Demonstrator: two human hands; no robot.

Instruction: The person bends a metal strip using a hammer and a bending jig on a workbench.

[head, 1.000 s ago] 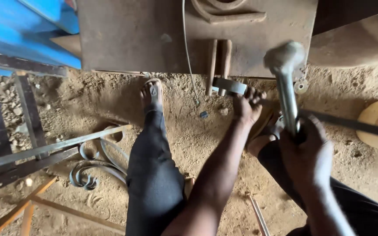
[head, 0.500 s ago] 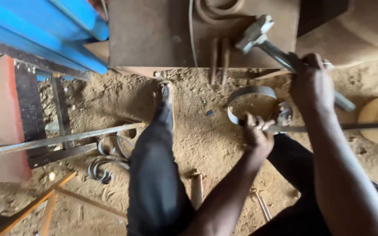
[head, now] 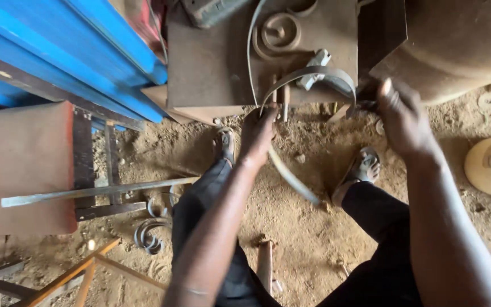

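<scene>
Steel, flat and grey, the curved metal strip [head: 313, 74] arches over the front edge of our rusty brown metal worktable [head: 211, 68] and trails down toward the sandy ground [head: 313, 239]. Our left hand [head: 257, 133] closes around the strip at that edge. Our right hand [head: 402, 116] grips near the strip's other end; we cannot tell what it holds.
</scene>
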